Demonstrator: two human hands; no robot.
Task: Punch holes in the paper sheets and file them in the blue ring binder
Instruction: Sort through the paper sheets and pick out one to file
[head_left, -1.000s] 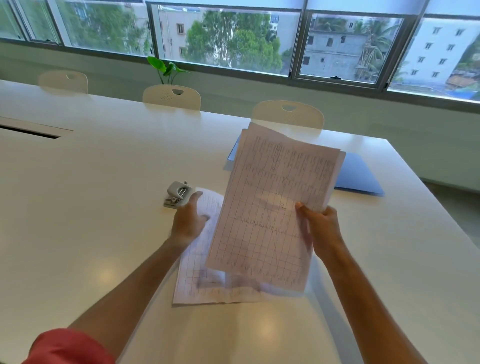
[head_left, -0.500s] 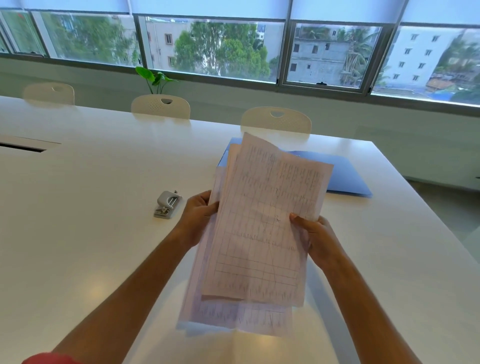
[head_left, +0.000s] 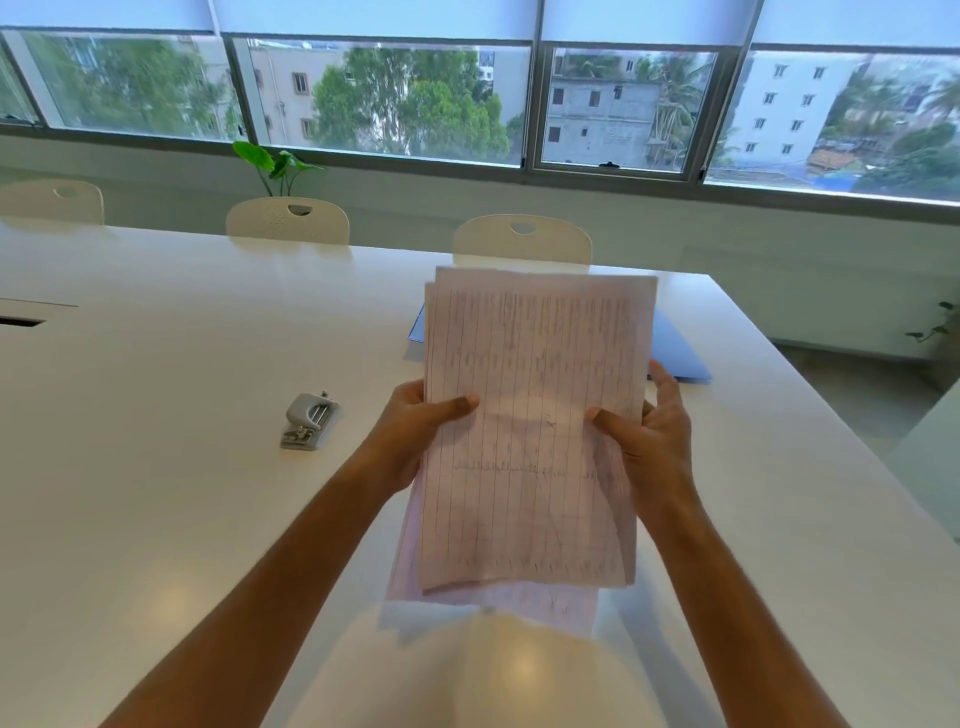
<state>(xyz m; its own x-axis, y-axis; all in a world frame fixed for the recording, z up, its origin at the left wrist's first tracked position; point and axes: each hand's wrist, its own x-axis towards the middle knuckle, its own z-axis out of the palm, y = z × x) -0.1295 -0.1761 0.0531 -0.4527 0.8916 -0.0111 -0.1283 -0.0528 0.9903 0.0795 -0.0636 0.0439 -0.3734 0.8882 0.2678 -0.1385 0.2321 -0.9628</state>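
I hold a stack of lined paper sheets (head_left: 535, 431) upright above the white table (head_left: 156, 467). My left hand (head_left: 415, 431) grips the stack's left edge, thumb on the front. My right hand (head_left: 649, 436) grips its right edge the same way. The sheets are nearly squared, with a lower one sticking out at the bottom. The blue ring binder (head_left: 675, 348) lies flat on the table behind the stack, mostly hidden by it. A grey hole punch (head_left: 307, 422) sits on the table left of my left hand, apart from it.
Three white chairs (head_left: 522, 241) stand along the table's far side under a wide window. A green plant (head_left: 275, 166) rises behind the middle chair. The table's right edge drops to the floor. A dark cable slot (head_left: 21, 322) is at the far left.
My left hand picked the remaining sheets off the table and joined them to the ones in my right hand. Both hands now hold one gathered stack, straighter than before.
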